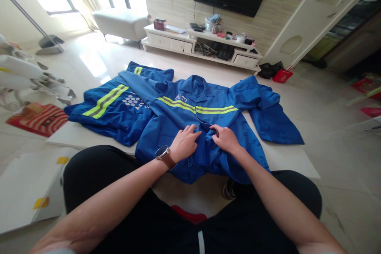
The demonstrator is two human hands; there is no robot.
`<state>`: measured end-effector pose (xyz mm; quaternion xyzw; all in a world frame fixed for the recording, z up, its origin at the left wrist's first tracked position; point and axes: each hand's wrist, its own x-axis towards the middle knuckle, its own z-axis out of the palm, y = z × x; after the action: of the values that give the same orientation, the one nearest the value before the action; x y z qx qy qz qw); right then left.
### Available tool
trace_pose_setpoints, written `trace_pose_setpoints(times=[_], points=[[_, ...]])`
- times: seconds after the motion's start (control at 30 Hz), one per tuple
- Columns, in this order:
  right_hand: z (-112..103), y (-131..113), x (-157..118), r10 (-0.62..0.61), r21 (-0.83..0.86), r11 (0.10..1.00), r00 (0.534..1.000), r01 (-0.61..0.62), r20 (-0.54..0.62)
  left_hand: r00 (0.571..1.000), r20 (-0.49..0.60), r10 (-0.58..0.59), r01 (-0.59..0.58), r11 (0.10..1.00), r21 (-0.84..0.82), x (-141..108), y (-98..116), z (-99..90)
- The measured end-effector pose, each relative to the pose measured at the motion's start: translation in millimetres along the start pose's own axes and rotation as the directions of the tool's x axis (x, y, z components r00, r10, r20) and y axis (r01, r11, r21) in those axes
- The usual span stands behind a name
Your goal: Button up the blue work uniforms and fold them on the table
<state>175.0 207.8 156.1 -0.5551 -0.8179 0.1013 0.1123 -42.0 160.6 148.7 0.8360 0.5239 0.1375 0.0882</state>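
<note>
The blue jacket point(178, 127) was laid front up across the low white table point(293, 162), its collar pointed away from the wearer. On its chest, above a yellow-and-grey band, a small white emblem was borne, too blurred to be read. Its front opening was approached from both sides: the left hand point(185, 143), with a watch point(162, 152) strapped at the wrist, was set on the cloth with fingers spread, and the right hand point(224, 138) was curled at the opening. The hands were held apart; whether cloth was pinched by either cannot be told.

On a second blue garment point(119, 115), overlapped by a jacket sleeve, a cluster of white dots was printed, with letters below partly covered. The dark lettering on a red-striped bag point(38, 119) could not be read surely.

The near table edge was overhung by the jacket's hem, between the knees; the right edge was crossed by more blue cloth point(275, 125). Bare tabletop was left near the right knee, and open floor point(181, 61) was seen beyond, toward the TV cabinet point(169, 41).
</note>
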Motion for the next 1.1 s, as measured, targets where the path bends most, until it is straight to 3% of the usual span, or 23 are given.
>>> trace_pose_setpoints(times=[0.13,0.23,0.37,0.47,0.6,0.67,0.87,1.1], points=[[2,1,-2,-0.065,0.095,0.994,0.994,0.057,0.085,0.997,0.077,0.018,-0.021,0.999,0.035,3,-11,10.7],[0,2,1,-0.127,0.176,0.975,0.991,0.132,-0.042,0.994,0.109,0.007,-0.007,1.0,0.001,9,-15,15.0],[-1,-2,23,-0.169,0.197,0.959,0.968,0.205,-0.185,0.998,0.068,0.012,-0.013,1.0,0.002,12,-13,15.8],[8,-10,51,-0.121,0.13,0.981,0.976,0.146,-0.183,0.999,0.05,0.022,-0.023,0.999,0.025,11,-12,17.0],[32,-18,84,-0.003,-0.006,1.0,0.999,0.003,-0.043,0.999,0.051,0.016,-0.017,1.0,0.014,11,-14,19.1],[46,-18,91,0.044,-0.017,0.999,0.999,-0.044,-0.027,0.999,0.045,-0.012,0.012,1.0,-0.004,14,-14,18.7],[78,-7,76,0.042,0.086,0.996,0.982,-0.026,-0.184,0.997,0.019,-0.08,0.08,0.997,0.005,22,-13,16.0],[96,5,64,0.079,0.228,0.974,0.925,0.008,-0.372,0.997,-0.06,-0.053,0.053,0.999,0.01,23,-19,32.4]])
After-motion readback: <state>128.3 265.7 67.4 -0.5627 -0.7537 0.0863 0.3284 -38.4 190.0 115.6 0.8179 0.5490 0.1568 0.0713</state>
